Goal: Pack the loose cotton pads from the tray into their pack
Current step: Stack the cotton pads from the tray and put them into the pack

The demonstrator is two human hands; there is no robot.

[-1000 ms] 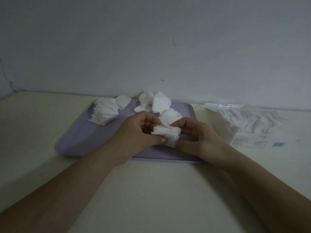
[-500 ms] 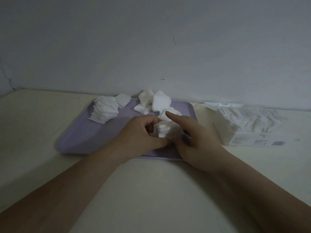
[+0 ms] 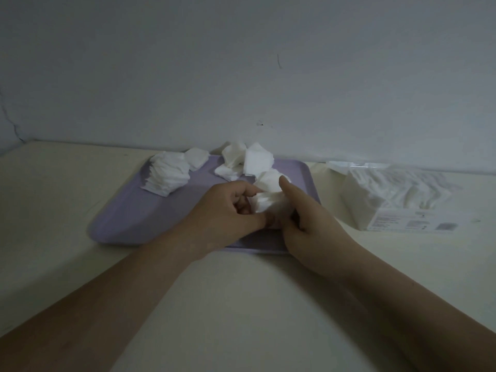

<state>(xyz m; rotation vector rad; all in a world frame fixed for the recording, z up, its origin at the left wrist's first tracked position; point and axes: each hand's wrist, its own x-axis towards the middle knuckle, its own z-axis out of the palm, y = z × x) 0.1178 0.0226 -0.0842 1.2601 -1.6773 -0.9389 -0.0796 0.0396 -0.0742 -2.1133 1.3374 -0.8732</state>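
Just above the tray [image 3: 128, 218], the left hand [image 3: 228, 208] and right hand [image 3: 311, 226] are closed together round a small wad of pads [image 3: 268, 201], while the pack [image 3: 389, 200] lies rightward on the worktop [image 3: 241, 304], nearer the right hand.

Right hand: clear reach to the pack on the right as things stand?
Probably yes. The pack lies on the table just right of the right hand, with nothing between them. That hand and the left hand hold a bunch of pads, so it would arrive loaded.
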